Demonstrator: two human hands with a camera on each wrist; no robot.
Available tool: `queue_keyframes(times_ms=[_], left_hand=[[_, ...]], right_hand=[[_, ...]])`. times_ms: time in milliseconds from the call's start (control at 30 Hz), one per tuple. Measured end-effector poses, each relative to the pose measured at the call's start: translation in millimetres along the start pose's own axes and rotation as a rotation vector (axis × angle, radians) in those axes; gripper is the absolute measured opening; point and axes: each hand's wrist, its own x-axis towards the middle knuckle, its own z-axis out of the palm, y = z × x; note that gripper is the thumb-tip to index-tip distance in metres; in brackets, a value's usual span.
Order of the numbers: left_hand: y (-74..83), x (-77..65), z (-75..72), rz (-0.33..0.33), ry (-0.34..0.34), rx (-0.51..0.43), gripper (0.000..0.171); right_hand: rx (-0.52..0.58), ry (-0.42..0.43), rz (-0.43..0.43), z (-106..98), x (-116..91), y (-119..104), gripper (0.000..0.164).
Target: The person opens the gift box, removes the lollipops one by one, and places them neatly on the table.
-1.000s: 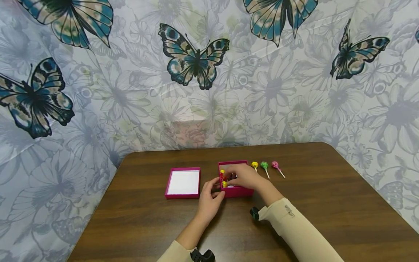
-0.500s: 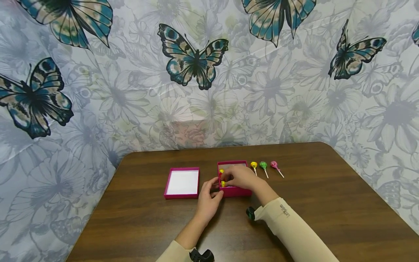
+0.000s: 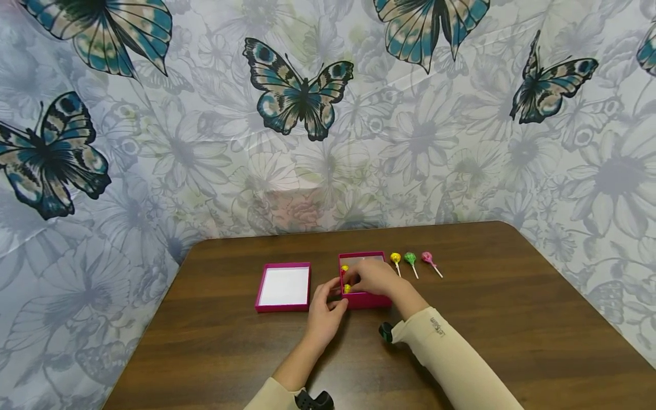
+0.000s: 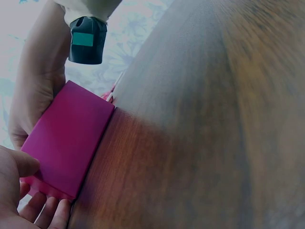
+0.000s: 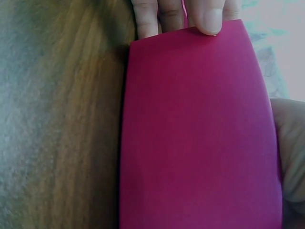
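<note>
Landmark: the open pink box [image 3: 365, 300], resting on the brown table [image 3: 230, 353].

Left hand [image 3: 324, 316]: grips the near-left corner of the box, thumb on the near wall, fingers against the left wall; the left wrist view agrees.

Right hand [image 3: 376, 277]: over the box, fingers dipped inside toward its left wall. Its fingertips are masked by the hand itself, and the right wrist view gives mostly box wall, so I cannot tell whether they pinch anything.

Contents: two small yellow candy tops show along the left wall of the box, a nearer one [image 3: 347, 288] and a farther one [image 3: 345, 269], with some red just below the latter.

Around the box: the pink-rimmed lid [image 3: 283, 286] lies to its left, white inside up. To its right, set apart from one another, are a yellow lollipop [image 3: 395, 258], a green lollipop [image 3: 410, 258] and a pink lollipop [image 3: 427, 257].

Change over the last second: the right fingers have edged toward the left wall; less red shows beside them. Left hand, lid and the three lollipops keep their places about the box. Judgement: fine handling inside the steadied box, step unfinished.
</note>
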Motion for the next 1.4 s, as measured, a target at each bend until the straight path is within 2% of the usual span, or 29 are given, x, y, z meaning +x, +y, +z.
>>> queue_keyframes(times_ms=[333, 633, 833, 1133, 1400], left_hand=[[16.4, -5.0, 1.4, -0.018, 0.014, 0.025, 0.047], [-1.2, 0.4, -0.7, 0.019, 0.004, -0.005, 0.047], [-1.9, 0.8, -1.3, 0.026, 0.0, 0.022, 0.047], [-3.2, 1.6, -0.6, 0.03, -0.001, 0.023, 0.046], [-2.9, 1.7, -0.7, 0.022, 0.003, 0.028, 0.046]], right_hand=[[-0.004, 0.027, 0.014, 2, -1, -2, 0.016], [-0.016, 0.083, 0.034, 5, -3, 2, 0.018], [0.006, 0.14, 0.014, 7, -6, 2, 0.016], [0.032, 0.208, 0.045, 9, -6, 3, 0.015], [0.039, 0.255, 0.064, 10, -7, 2, 0.025]])
